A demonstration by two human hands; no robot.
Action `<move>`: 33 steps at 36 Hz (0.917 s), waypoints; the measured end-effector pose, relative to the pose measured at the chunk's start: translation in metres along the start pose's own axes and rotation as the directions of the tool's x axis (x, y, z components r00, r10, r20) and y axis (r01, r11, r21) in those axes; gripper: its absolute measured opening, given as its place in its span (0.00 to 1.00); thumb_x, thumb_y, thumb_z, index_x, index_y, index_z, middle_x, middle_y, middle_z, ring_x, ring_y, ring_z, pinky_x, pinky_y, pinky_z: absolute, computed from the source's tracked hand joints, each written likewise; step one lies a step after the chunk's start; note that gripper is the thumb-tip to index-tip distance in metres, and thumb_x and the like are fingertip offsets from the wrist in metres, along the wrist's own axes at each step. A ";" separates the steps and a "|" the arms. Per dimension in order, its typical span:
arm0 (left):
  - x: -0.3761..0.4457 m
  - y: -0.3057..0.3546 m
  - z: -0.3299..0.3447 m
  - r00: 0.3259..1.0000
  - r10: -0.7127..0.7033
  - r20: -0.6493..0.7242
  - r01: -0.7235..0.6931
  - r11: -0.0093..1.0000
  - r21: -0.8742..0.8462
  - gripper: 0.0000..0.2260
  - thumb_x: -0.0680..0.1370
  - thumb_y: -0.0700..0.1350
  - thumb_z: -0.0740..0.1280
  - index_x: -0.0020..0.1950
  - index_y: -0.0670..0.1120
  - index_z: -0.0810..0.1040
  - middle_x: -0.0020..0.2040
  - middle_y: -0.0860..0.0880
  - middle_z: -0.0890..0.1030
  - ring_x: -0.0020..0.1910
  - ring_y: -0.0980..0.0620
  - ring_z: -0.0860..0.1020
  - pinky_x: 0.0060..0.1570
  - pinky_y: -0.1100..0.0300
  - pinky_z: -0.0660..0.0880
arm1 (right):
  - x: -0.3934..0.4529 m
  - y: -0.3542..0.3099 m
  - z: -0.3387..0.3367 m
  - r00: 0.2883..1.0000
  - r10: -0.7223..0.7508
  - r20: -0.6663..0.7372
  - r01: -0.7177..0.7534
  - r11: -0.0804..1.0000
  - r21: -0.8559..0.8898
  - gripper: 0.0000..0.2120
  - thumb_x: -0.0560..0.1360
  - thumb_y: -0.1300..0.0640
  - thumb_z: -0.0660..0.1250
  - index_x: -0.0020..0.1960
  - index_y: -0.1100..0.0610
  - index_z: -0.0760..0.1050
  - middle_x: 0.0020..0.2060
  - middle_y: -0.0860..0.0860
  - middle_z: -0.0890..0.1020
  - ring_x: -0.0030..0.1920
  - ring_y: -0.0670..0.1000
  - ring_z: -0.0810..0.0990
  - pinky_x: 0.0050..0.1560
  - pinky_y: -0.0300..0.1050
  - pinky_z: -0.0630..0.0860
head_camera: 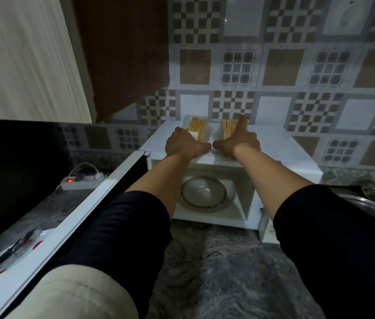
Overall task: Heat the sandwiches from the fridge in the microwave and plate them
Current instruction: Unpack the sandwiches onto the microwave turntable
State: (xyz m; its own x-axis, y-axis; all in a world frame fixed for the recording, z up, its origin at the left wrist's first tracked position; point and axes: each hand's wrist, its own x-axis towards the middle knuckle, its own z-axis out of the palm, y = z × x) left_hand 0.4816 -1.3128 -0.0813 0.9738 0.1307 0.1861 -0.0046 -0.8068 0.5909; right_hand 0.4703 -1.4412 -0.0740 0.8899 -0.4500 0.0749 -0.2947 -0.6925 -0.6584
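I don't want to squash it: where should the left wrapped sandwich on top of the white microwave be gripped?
Grip the left clear-wrapped sandwich pack by its two side faces, coming from the front. It stands on edge with the cut side up, so side pressure looks least likely to squash it.

Two wrapped sandwiches sit on top of one white microwave (225, 162): the left sandwich (197, 125) and the right sandwich (228, 129). One glass turntable (203, 192) lies inside it. Two hands reach up (left hand (185, 143), right hand (239, 140)). One power strip (80, 181) lies on the counter.
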 end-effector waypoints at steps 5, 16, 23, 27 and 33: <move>-0.024 -0.002 -0.006 1.000 -0.008 -0.018 0.007 1.000 -0.021 0.44 0.65 0.62 0.74 0.71 0.39 0.63 0.68 0.43 0.70 0.66 0.44 0.72 0.59 0.55 0.73 | -0.031 0.003 -0.006 0.999 0.029 -0.013 -0.027 0.994 0.107 0.56 0.64 0.43 0.77 0.77 0.40 0.40 0.69 0.59 0.63 0.69 0.61 0.66 0.66 0.55 0.68; -0.113 -0.057 0.002 0.996 0.006 -0.091 -0.018 0.992 -0.128 0.36 0.65 0.64 0.74 0.61 0.41 0.70 0.56 0.43 0.79 0.57 0.44 0.79 0.51 0.54 0.77 | -0.131 0.039 0.027 0.973 0.007 -0.231 0.043 0.976 0.213 0.47 0.64 0.51 0.76 0.72 0.41 0.50 0.63 0.59 0.64 0.62 0.62 0.70 0.57 0.55 0.74; -0.175 -0.103 0.029 0.994 -0.041 -0.103 0.017 0.975 -0.220 0.34 0.65 0.62 0.73 0.63 0.44 0.69 0.58 0.45 0.78 0.56 0.43 0.79 0.53 0.54 0.75 | -0.183 0.072 0.068 0.967 0.076 -0.242 0.004 0.949 0.314 0.46 0.64 0.52 0.75 0.74 0.44 0.51 0.65 0.59 0.65 0.62 0.61 0.71 0.57 0.52 0.74; -0.210 -0.136 0.053 0.992 -0.122 0.032 0.126 0.938 -0.324 0.33 0.65 0.53 0.76 0.64 0.42 0.70 0.58 0.43 0.78 0.57 0.43 0.78 0.50 0.58 0.75 | -0.210 0.101 0.091 0.983 0.084 -0.165 -0.036 0.961 0.275 0.44 0.66 0.51 0.75 0.75 0.46 0.53 0.64 0.61 0.66 0.61 0.63 0.71 0.57 0.51 0.72; -0.245 -0.178 0.081 0.919 -0.286 0.272 0.324 0.940 -0.108 0.38 0.69 0.58 0.72 0.72 0.43 0.64 0.67 0.42 0.72 0.66 0.43 0.73 0.58 0.54 0.74 | -0.237 0.144 0.122 0.986 0.165 -0.002 -0.161 0.967 0.196 0.46 0.68 0.54 0.75 0.75 0.43 0.49 0.68 0.61 0.63 0.66 0.62 0.68 0.58 0.52 0.71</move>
State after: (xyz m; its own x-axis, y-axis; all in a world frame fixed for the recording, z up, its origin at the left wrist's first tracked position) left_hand 0.2623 -1.2483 -0.2955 0.9580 0.1941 -0.2110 0.2866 -0.6538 0.7003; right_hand 0.2593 -1.3654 -0.2778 0.8283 -0.5592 -0.0331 -0.3603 -0.4866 -0.7959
